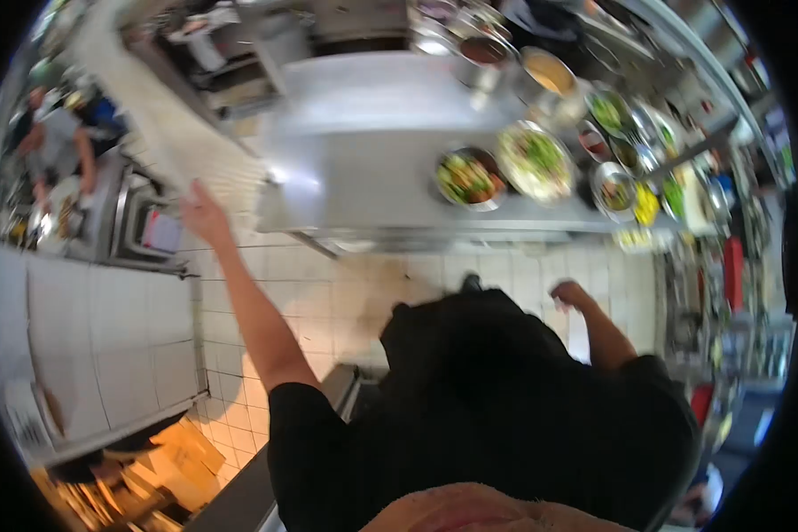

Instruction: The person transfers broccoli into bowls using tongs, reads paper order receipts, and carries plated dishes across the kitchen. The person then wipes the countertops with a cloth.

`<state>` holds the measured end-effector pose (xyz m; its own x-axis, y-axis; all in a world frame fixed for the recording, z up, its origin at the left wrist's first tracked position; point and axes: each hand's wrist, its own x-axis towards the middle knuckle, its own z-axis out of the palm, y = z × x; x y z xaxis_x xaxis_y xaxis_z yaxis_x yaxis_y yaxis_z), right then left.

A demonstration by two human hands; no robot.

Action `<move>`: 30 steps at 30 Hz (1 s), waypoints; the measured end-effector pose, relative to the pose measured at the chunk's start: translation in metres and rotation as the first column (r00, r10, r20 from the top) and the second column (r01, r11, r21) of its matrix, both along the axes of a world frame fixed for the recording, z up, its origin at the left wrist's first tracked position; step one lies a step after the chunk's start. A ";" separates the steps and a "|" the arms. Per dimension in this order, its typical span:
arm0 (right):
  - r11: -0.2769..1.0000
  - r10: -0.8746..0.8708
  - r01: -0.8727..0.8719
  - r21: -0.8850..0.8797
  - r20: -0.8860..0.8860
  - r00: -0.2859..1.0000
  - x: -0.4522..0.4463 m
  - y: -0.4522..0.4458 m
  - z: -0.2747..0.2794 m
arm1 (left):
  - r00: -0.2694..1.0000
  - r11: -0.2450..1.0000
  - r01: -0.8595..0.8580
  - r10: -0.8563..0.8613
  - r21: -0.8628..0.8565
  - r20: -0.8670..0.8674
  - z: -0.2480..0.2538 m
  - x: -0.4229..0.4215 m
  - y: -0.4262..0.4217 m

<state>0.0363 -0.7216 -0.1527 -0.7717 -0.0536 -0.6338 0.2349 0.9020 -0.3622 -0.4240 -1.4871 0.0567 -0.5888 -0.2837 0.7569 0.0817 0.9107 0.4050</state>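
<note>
My left hand (204, 215) reaches far out to the left with its fingers stretched and apart, and nothing shows in it. Close to it, on the left, is a metal tub (142, 222) with a pink-and-white item (161, 232) at its edge. My right hand (573, 293) hangs low beside my body, its fingers curled closed. A pale, flat, narrow thing (578, 339) shows just below that hand; blur hides what it is. On the steel counter in front stand a bowl of salad (470, 177) and a white plate of greens (536, 161).
The steel counter (363, 191) runs across the front. Pots (545, 73) and several ingredient bowls (614, 191) crowd its right part. Another person (58, 146) works at the far left. Tiled floor (310, 306) lies below, with a cardboard box (186, 452) at lower left.
</note>
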 end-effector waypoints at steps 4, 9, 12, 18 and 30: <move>0.478 -0.820 0.841 -0.253 0.213 0.531 0.002 -0.055 0.100 | 0.978 0.892 0.112 -0.021 0.438 -0.207 0.029 0.076 0.083; 0.090 -0.940 0.802 -0.590 0.216 0.264 -0.029 -0.050 0.132 | 0.761 0.265 0.225 -0.648 0.938 0.001 -0.158 0.132 0.181; -0.105 -0.957 0.703 -0.704 0.263 0.121 -0.052 -0.022 0.131 | 0.393 0.068 -0.091 -0.914 0.994 0.099 -0.104 0.201 0.321; -0.527 -0.848 0.348 -0.775 0.451 -0.278 -0.079 0.079 0.111 | 0.307 -0.158 -0.324 -0.950 0.933 -0.054 -0.101 0.210 0.431; -0.358 -0.933 0.424 -0.832 0.332 -0.137 -0.107 0.139 0.117 | 0.556 -0.166 -0.281 -0.831 0.945 0.019 -0.117 0.180 0.456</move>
